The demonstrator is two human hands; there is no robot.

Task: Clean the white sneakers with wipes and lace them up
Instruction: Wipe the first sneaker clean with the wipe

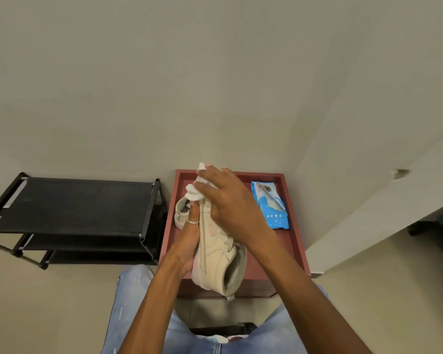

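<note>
A: Largest item?
B: Pale wall (215,72), filling the upper half of the view.

A: Next?
B: Black shoe rack (69,208), three tiers, against the wall at the left. Just beside it on the right stands a red-brown bench (296,241) with a raised rim.

A: The person?
B: Light blue jeans (131,302) at the bottom edge, and both bare forearms reaching over the bench.

A: Task items?
B: A cream sneaker (215,256), held above the bench on its side, heel toward the camera. The left hand (187,249) grips it from the sole side, palm cupped under it. The right hand (228,198) lies across the toe end and hides it. Its fingers (212,175) are bent over a bunched white wipe (196,190), which they hold against the shoe.

A: Smaller entries?
B: A blue pack of wipes (270,205), flat on the bench's far right part. A second sneaker (180,213) lies on the bench behind the left hand and is partly covered by it. Last, a silver ring (192,221) on one left finger.
</note>
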